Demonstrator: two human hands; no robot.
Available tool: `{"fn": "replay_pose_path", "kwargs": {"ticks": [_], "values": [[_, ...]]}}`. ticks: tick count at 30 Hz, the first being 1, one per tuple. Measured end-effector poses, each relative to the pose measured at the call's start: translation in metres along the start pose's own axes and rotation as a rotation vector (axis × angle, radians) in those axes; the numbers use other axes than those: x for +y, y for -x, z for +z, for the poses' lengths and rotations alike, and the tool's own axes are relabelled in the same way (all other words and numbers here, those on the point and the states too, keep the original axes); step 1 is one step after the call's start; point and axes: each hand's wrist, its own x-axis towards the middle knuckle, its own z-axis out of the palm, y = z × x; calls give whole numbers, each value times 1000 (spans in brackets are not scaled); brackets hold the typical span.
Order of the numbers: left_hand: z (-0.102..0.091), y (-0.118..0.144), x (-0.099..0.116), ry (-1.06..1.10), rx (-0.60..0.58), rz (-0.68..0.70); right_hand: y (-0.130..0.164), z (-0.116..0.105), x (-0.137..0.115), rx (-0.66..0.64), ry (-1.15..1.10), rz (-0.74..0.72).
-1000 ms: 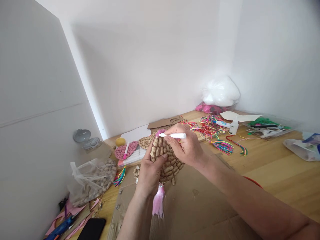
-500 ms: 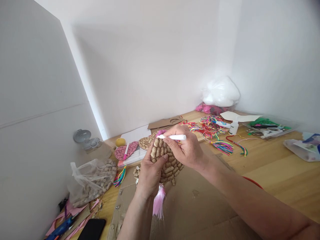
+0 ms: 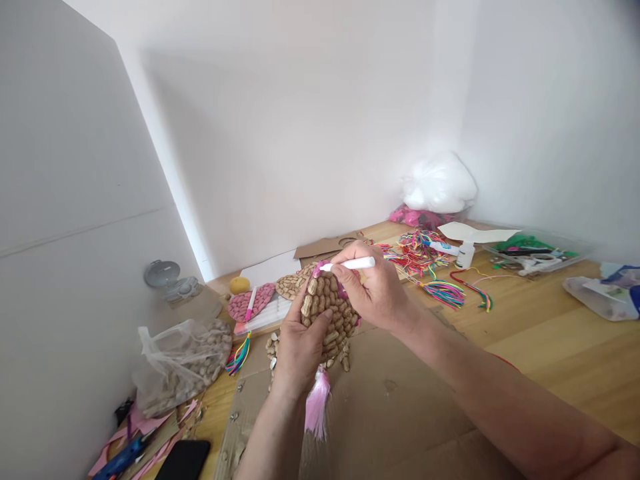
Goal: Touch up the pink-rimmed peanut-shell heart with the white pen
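Observation:
My left hand [image 3: 303, 347] grips the left edge of a piece covered in peanuts [image 3: 333, 317], its thumb pressed on the front. A white marker pen [image 3: 354, 263] is pinched in my right hand [image 3: 373, 293], its tip touching a peanut at the top that is coloured pink-purple. More pink shows along the piece's right side, partly behind my right hand. Below the piece hangs a pink tassel [image 3: 317, 405]. Loose peanuts [image 3: 272, 345] lie just left of it on a cardboard sheet [image 3: 395, 427].
At the left are a bag of peanuts [image 3: 185, 363], a phone [image 3: 184, 460] and a blue glue gun [image 3: 120, 460]. Behind lies a pink peanut-covered piece [image 3: 250, 301]. Colourful threads [image 3: 417, 250], a small white bottle [image 3: 465, 255] and a plastic tray [image 3: 537, 257] sit to the right.
The marker pen has shifted slightly up and right in my right hand, its tip still at the top of the peanut piece. The piece has turned slightly, showing more pink on its right.

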Motion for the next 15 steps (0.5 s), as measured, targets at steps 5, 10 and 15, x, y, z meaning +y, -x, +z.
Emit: {"fn": "replay_pose_path", "kwargs": {"ticks": [5, 10, 15], "values": [[-1, -1, -1, -44, 14, 39, -1, -1, -3, -20, -10, 2], [1, -1, 0, -50, 16, 61, 0, -1, -3, -18, 19, -9], [0, 0, -1, -89, 25, 80, 1, 0, -4, -18, -1, -23]]}}
